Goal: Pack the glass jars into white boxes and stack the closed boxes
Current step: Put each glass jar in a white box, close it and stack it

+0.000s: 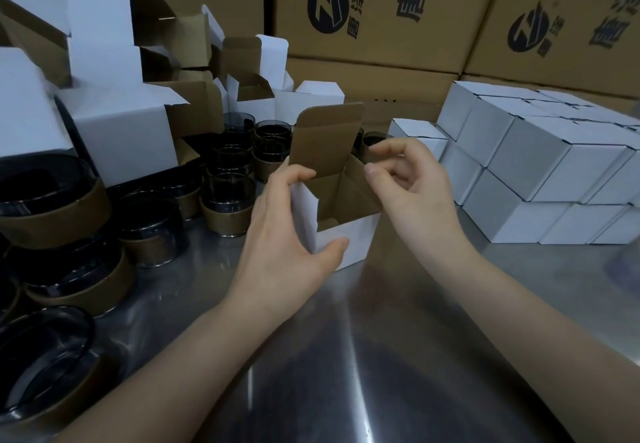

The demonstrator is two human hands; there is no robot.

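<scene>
A small white box (349,238) with a brown inside stands open on the steel table at the centre, its lid flap upright. My left hand (287,234) grips its left side, thumb on the front face and fingers over the rim. My right hand (412,186) hovers at the box's right edge with fingers loosely curled; whether it touches the side flap I cannot tell. Several dark glass jars (228,196) with brown bands stand to the left. Closed white boxes (540,165) sit stacked in two layers at the right.
Open white boxes (117,130) are piled at the back left. Large brown printed cartons (381,9) form a wall behind. The steel table (363,356) shines in front of me, between my forearms.
</scene>
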